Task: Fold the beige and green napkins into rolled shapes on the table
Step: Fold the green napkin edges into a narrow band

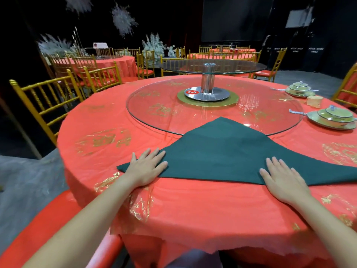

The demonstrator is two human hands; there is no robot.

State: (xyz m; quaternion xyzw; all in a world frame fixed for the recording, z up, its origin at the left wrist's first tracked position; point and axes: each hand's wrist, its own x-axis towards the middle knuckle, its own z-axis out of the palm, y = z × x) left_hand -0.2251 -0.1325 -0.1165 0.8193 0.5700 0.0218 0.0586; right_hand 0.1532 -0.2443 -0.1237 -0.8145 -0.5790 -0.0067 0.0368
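A dark green napkin (pixel 222 153) lies flat on the red tablecloth (pixel 193 206), folded into a wide triangle whose tip rests on the glass turntable. My left hand (pixel 144 168) presses flat on its left corner, fingers spread. Near the napkin's long front edge, right of centre, my right hand (pixel 282 178) lies flat with fingers apart. A beige rolled napkin (pixel 314 101) stands at the far right between two place settings.
A glass turntable (pixel 212 111) with a steel post and a raised upper glass disc fills the table's middle. Green plate-and-bowl sets (pixel 331 118) (pixel 299 88) sit at the right. Gold chairs (pixel 44 101) ring the table; a red chair seat (pixel 48 225) is at my lower left.
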